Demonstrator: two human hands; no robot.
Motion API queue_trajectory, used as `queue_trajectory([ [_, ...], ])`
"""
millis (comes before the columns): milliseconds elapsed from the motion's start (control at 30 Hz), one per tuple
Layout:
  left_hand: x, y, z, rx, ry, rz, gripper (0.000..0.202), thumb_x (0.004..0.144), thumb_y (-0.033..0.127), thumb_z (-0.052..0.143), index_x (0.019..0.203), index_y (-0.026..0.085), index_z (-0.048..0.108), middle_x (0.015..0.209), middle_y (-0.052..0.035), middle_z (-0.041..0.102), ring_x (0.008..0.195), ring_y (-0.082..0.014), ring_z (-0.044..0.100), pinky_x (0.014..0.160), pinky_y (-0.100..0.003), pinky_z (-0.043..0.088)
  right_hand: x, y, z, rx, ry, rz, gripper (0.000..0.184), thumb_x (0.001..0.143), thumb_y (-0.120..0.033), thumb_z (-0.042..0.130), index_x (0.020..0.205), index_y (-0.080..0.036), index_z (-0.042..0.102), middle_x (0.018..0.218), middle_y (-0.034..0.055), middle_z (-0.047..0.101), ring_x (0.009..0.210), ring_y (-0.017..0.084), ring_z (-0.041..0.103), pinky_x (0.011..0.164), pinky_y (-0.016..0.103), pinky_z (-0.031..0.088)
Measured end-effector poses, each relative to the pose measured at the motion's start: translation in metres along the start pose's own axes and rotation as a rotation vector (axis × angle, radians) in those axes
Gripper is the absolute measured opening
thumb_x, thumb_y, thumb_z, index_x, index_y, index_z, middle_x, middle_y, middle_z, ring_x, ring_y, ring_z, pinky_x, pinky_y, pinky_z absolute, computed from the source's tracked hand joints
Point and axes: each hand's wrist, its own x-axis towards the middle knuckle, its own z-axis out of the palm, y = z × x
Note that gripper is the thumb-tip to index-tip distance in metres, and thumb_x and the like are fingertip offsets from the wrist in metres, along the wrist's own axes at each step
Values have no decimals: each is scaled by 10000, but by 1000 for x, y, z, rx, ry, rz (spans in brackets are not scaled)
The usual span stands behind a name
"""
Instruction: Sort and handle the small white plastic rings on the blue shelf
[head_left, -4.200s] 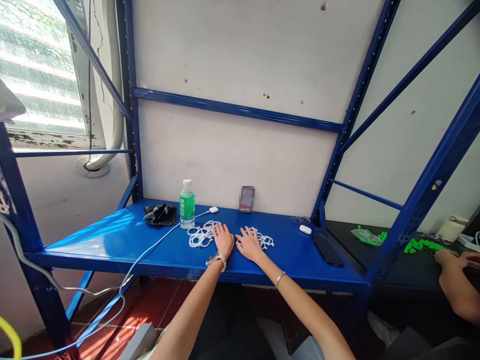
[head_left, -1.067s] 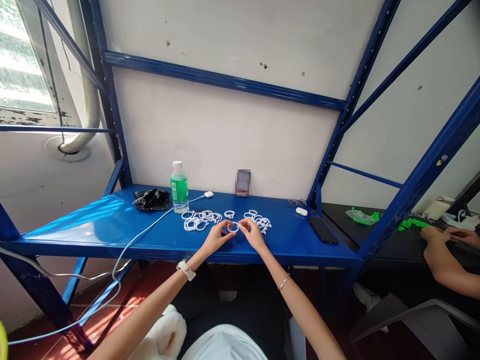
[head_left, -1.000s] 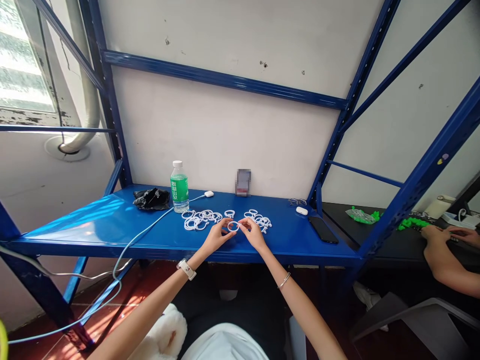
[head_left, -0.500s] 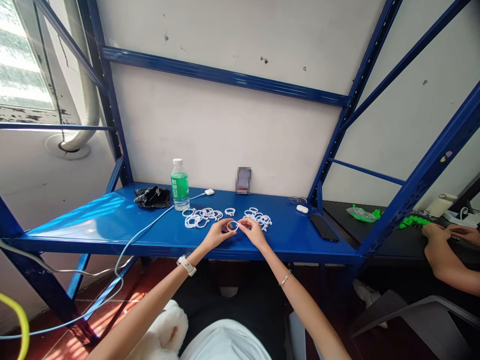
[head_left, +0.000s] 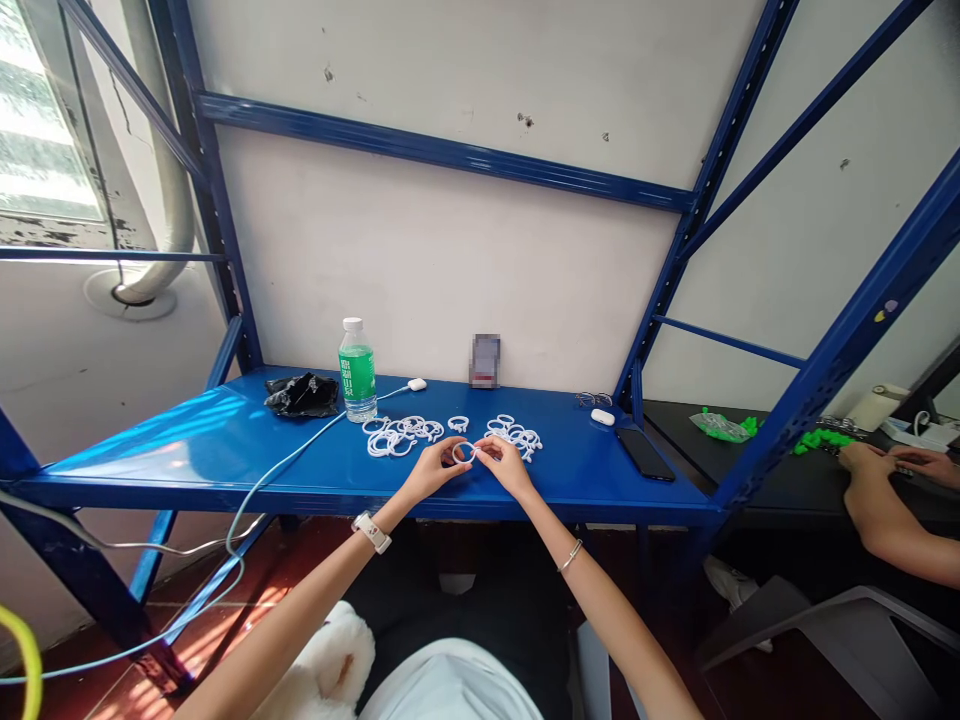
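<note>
Left hand (head_left: 431, 468) and right hand (head_left: 508, 465) meeting just above the near edge of the table (head_left: 225, 450), fingertips pinched on either side of one white ring (head_left: 465, 452), held between them clear of the surface. Both hands narrow, closed lightly on the ring, watch on the left wrist, bangle on the right. Best handled, judging by the thin plastic, with a light, even pinch from both sides and any flexing kept small, close above the table so a slip lands near. Just beyond the left hand, a loose ring pile (head_left: 397, 436); beyond the right, a second pile (head_left: 516, 435); a single ring (head_left: 458, 424) between the two. Farther left, a bottle (head_left: 357, 371), a black bag (head_left: 302, 395) and a cable (head_left: 285, 470) trailing off the near edge. Right, a phone (head_left: 645, 455) and an earbud case (head_left: 602, 416). Far right, another person's hands (head_left: 892, 462) at green parts (head_left: 821, 440)
</note>
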Motion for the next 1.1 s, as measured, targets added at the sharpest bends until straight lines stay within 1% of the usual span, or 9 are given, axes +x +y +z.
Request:
queue_trajectory([
  [300, 0, 3, 0, 6, -7, 5, 535, 762, 518, 645, 1171, 181, 580, 835, -29, 647, 769, -183, 636, 724, -315, 553, 1, 3, -1, 2, 26, -32, 257, 824, -440, 614, 909, -204, 670, 903, 52, 700, 857, 197, 666, 810, 344, 538],
  [467, -1, 5, -1, 19, -14, 8, 540, 768, 523, 638, 1182, 183, 576, 843, -28, 644, 778, -185, 633, 732, -319, 551, 1, 4, 0, 14, 38, -40, 253, 818, -437, 624, 889, -198, 669, 885, 59, 695, 842, 203, 663, 799, 348, 532],
  [633, -1, 6, -1, 17, -16, 15, 547, 771, 508, 644, 1197, 173, 568, 840, -29, 640, 777, -180, 629, 739, -316, 551, 1, 2, 0, 18, 61, -37, 260, 804, -446, 639, 850, -191, 668, 860, 58, 689, 819, 208, 656, 791, 357, 525],
  [867, -2, 10, -1, 4, -26, 17, 532, 769, 481, 647, 1204, 193, 547, 816, -16, 624, 771, -181, 622, 732, -322, 546, -1, -3, 0, 0, 80, -65, 254, 819, -457, 624, 826, -205, 656, 843, 53, 682, 808, 212, 648, 772, 356, 521],
  [1100, -2, 12, -1, 2, -36, 27, 532, 784, 481, 634, 1227, 207, 522, 818, -12, 619, 764, -174, 616, 735, -322, 542, -1, -3, -1, -29, 98, -84, 255, 829, -463, 605, 807, -213, 644, 826, 42, 665, 792, 203, 633, 756, 342, 516],
])
